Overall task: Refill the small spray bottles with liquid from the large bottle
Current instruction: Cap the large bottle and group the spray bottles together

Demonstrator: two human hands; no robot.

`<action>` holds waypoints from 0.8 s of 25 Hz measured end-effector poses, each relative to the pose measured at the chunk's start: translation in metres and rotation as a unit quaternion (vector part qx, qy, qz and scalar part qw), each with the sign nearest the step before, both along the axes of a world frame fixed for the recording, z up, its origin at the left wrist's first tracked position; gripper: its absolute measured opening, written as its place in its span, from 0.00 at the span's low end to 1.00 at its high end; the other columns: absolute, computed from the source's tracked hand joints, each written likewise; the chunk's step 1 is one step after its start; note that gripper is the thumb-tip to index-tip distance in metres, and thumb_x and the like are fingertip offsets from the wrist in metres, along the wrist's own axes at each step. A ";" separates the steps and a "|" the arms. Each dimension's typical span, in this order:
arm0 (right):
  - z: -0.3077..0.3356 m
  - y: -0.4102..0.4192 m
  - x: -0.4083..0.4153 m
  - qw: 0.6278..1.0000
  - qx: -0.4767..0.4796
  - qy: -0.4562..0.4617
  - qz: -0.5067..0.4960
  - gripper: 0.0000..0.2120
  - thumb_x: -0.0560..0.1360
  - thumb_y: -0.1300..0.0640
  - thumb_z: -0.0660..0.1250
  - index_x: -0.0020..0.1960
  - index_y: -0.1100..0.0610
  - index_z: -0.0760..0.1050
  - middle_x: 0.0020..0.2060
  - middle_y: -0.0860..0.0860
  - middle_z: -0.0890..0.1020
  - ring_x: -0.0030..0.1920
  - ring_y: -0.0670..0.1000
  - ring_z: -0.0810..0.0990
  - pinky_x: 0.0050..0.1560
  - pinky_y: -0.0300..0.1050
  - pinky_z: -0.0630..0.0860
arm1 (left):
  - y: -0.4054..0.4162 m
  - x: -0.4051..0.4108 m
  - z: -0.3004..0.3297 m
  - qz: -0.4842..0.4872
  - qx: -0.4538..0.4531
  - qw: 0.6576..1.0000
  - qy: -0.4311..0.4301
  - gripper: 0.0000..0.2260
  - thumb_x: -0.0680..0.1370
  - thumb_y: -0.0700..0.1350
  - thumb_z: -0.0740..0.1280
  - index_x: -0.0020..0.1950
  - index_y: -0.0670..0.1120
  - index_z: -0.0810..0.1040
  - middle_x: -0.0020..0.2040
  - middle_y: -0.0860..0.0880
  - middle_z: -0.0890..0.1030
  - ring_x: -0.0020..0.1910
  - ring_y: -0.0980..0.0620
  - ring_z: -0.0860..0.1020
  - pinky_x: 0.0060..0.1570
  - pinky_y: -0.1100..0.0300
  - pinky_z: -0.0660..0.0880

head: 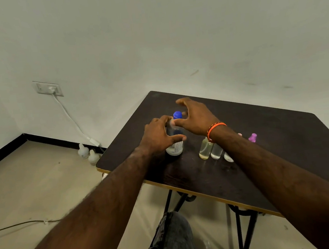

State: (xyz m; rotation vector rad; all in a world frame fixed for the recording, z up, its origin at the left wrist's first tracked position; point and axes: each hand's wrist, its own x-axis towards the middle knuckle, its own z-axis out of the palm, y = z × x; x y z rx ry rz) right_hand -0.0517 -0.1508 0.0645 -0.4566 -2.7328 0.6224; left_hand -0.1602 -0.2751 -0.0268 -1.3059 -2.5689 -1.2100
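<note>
Knee [171, 238] nearest; dark table [263, 155], white wall; left hand [156, 136] grips large bottle [174, 143], right hand [194, 115] spread above cap.

Just the one camera on my feed, sitting up on the person's head and tipped forward and down. It's a wide-angle lens, so the wall [151, 35] lines bend toward the edges. Both forearms run in from the bottom corners, and the left hand [157, 136] and right hand [194, 116] land close to mid-frame. The dark worktop [273, 154] sits skewed, its near-left corner toward me, filling the middle and right. Floor [35, 187] and a wall socket [48, 88] show off to the left. No second view, so no overlap.
</note>
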 end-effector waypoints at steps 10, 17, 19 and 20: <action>0.006 -0.005 -0.004 0.999 0.028 0.003 -0.022 0.27 0.73 0.41 0.74 0.65 0.54 0.76 0.59 0.52 0.82 0.54 0.51 0.81 0.55 0.46 0.78 | 0.002 -0.002 -0.002 0.012 0.001 1.000 -0.020 0.34 0.63 0.73 0.74 0.61 0.55 0.76 0.53 0.57 0.79 0.53 0.55 0.76 0.58 0.46 0.78; -0.005 -0.006 -0.007 0.990 0.130 0.025 -0.041 0.17 0.76 0.43 0.70 0.59 0.53 0.82 0.52 0.51 0.85 0.51 0.52 0.82 0.54 0.47 0.78 | 0.003 -0.001 -0.003 0.016 -0.007 1.000 -0.024 0.37 0.61 0.75 0.72 0.63 0.56 0.75 0.53 0.57 0.78 0.54 0.55 0.75 0.59 0.45 0.77; -0.003 -0.007 -0.008 0.987 0.148 0.005 -0.062 0.22 0.74 0.36 0.69 0.57 0.52 0.81 0.48 0.51 0.85 0.49 0.53 0.82 0.50 0.49 0.79 | 0.004 -0.002 -0.005 0.014 -0.007 1.000 -0.022 0.37 0.61 0.77 0.71 0.62 0.57 0.76 0.53 0.58 0.80 0.54 0.55 0.76 0.58 0.46 0.78; -0.003 -0.009 -0.008 0.990 0.134 -0.011 -0.047 0.25 0.74 0.35 0.68 0.61 0.53 0.79 0.53 0.52 0.84 0.54 0.54 0.82 0.54 0.50 0.78 | 0.004 -0.003 -0.005 0.012 -0.001 1.000 -0.025 0.36 0.60 0.77 0.71 0.61 0.57 0.76 0.53 0.59 0.80 0.54 0.56 0.78 0.57 0.46 0.79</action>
